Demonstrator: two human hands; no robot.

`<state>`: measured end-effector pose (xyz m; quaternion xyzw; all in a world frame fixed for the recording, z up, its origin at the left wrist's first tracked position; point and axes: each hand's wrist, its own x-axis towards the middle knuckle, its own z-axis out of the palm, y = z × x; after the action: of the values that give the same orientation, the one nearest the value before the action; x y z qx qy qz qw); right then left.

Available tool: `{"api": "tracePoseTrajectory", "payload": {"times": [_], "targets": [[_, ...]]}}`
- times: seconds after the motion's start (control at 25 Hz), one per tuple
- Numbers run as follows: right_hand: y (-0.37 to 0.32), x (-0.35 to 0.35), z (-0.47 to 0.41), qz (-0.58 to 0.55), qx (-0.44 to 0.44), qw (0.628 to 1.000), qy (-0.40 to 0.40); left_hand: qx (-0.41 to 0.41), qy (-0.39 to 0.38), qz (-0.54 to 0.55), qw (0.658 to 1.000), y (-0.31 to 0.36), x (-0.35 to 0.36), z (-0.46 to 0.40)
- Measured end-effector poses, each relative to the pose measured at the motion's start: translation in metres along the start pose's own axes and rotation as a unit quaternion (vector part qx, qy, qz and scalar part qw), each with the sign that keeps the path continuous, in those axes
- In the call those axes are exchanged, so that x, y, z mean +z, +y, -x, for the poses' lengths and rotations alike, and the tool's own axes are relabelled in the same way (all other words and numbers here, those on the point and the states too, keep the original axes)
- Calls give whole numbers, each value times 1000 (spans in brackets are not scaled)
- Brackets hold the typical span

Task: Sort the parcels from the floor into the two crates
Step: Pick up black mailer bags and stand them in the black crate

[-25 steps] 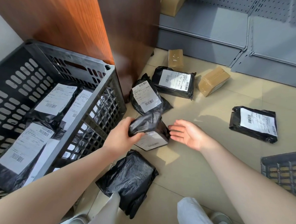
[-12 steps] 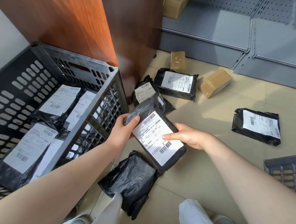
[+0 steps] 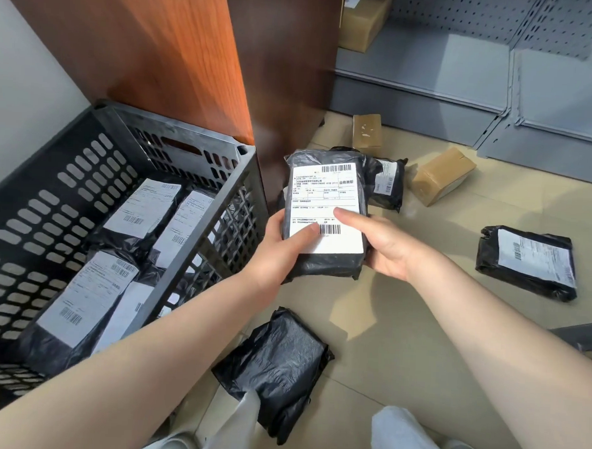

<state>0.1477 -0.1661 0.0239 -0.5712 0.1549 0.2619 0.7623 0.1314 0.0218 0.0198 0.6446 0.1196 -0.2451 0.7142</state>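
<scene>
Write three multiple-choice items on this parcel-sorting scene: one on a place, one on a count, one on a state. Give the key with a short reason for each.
1. Where is the black crate with parcels in it?
A. left of the person
B. on the grey shelf
C. behind the brown boxes

2. How many brown cardboard boxes lie on the floor?
A. none
B. two
C. five

3. How is the labelled parcel held?
A. left hand alone
B. lying on the floor, untouched
C. by both hands, label up

Key:
1 A: it stands at the left, by the wooden cabinet.
2 B: one by the cabinet, one to its right.
3 C: the left hand and right hand grip its sides, thumbs on the label.
</scene>
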Motion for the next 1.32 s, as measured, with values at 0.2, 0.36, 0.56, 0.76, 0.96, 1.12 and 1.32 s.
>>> {"api": "tracePoseTrajectory", "payload": {"times": [0.2,0.36,0.56,0.76,0.96,1.12,1.32], "targets": [[-17,27,-1,50,-27,998,3,57,13,-32,998,36,-22,16],[-21,44,-4,72,-28,997,-4,45,10,-34,998,64,-66,29],[-22,70,-3,111,-55,992,-13,39,6,-35,999,83,-101,52],[-26,107,-6,298,-72,952,-5,55,64,-56,995,98,-155,62],[-18,138,-21,443,-157,882,12,20,159,3,987,83,-212,64],[-5,157,-25,498,-228,837,-11,5,223,58,973,65,-236,59],[6,166,-32,597,-276,751,-53,-24,249,21,968,38,-251,38]]}}
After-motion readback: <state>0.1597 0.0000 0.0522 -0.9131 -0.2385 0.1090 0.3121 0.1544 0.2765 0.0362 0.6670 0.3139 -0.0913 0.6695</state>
